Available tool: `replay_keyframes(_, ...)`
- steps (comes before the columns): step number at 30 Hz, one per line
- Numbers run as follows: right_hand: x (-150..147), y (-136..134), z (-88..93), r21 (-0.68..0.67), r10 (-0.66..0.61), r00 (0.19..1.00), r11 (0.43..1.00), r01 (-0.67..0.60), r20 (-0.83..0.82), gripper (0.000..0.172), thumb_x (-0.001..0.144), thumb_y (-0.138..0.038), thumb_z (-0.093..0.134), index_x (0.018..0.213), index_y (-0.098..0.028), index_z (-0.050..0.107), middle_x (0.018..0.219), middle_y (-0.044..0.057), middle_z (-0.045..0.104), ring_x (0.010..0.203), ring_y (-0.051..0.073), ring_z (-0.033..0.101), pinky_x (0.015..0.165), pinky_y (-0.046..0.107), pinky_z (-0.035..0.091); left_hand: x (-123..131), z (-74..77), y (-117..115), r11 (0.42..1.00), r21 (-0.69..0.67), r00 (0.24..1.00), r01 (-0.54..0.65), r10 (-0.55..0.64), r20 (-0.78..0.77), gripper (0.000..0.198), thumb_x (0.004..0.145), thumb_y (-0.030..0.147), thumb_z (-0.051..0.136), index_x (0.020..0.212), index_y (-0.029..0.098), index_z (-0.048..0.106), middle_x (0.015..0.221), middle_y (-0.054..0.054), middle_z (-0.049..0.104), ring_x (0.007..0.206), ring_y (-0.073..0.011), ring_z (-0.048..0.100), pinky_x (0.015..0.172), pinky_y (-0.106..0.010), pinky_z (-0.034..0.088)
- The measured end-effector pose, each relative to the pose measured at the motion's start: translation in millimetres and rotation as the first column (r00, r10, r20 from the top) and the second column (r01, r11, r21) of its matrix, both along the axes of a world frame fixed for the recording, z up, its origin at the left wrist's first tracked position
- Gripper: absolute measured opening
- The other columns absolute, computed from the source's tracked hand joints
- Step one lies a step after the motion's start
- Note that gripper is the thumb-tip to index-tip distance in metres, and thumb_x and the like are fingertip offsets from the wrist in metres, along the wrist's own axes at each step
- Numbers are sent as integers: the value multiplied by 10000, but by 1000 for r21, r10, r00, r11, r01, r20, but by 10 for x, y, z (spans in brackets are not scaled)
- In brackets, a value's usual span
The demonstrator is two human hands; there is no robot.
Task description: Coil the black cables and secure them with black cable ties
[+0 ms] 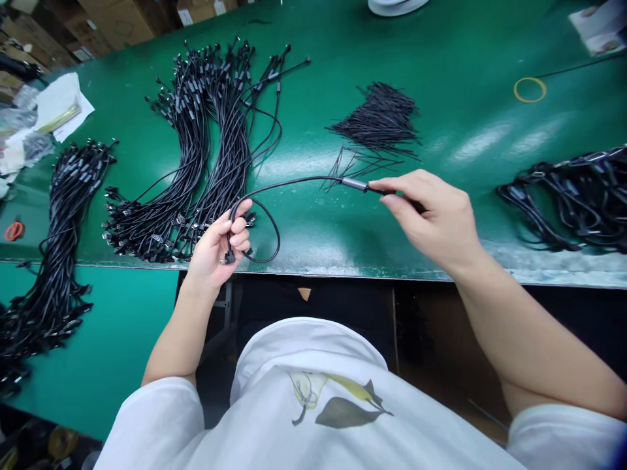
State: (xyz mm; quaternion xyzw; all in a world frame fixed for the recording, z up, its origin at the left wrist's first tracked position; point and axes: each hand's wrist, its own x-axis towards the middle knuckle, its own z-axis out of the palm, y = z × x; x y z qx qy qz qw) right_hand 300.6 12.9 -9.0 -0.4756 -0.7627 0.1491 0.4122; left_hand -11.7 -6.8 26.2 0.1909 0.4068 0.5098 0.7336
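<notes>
A thin black cable stretches between my hands just above the near edge of the green table. My left hand is closed round its angled connector end, and a loop of the cable hangs beside the fingers. With thumb and fingertips, my right hand pinches the other end, right beside a grey sleeve on the cable. Behind my left hand lie large bundles of similar black cables. Short black ties are heaped beyond my right hand, with several loose ones closer to me.
Coiled cables lie at the right. Another cable bundle drapes over the left side, near orange-handled scissors. A yellow ring sits at the back right. White papers and cardboard boxes are at the far left.
</notes>
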Motion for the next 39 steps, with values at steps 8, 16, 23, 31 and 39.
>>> replay_keyframes(8, 3, 44, 86, -13, -8, 998, 1000, 9, 58, 259, 939, -251, 498, 1102, -238, 699, 991, 77, 699, 881, 215, 634, 784, 375, 492, 22, -69, -13, 999, -11, 999, 43, -43, 12, 285, 981, 341, 485, 1009, 131, 675, 547, 71, 348, 410, -26, 337, 395, -116, 316)
replay_keyframes(16, 64, 87, -16, -48, -26, 990, 998, 34, 141, 223, 928, -332, 541, 1016, -214, 708, 871, 54, 686, 757, 189, 607, 692, 317, 445, -36, 35, -66, 998, 56, 999, -13, 10, 46, 332, 1022, 329, 373, 1111, 171, 650, 495, 98, 272, 310, -10, 225, 322, -97, 241)
replay_keyframes(23, -189, -300, -70, 20, 204, 776, 963, -269, 597, 273, 946, -164, 425, 1024, -156, 686, 773, 75, 627, 657, 163, 518, 570, 299, 278, 66, -84, 5, 986, 145, 994, -78, 89, -65, 227, 964, 318, 524, 1082, 172, 653, 550, 71, 456, 453, -28, 483, 434, -100, 373)
replay_keyframes(31, -693, -285, 349, -157, 458, 809, 889, -431, 369, 187, 963, -223, 431, 917, -163, 602, 818, 45, 612, 683, 130, 523, 586, 260, 292, 412, -355, -219, 919, 225, 892, 325, -218, -397, 287, 819, 442, 696, 900, 167, 670, 782, -27, 651, 762, -131, 630, 723, -235, 519)
replay_keyframes(39, -1031, -185, -216, -442, 37, 778, 806, -394, -627, 319, 936, -515, 454, 872, -203, 479, 747, -11, 509, 685, 122, 507, 650, 266, 421, 549, -253, -209, 966, 198, 980, 164, -135, -149, 290, 860, 446, 653, 786, 174, 584, 551, 68, 325, 472, -59, 362, 456, -167, 337)
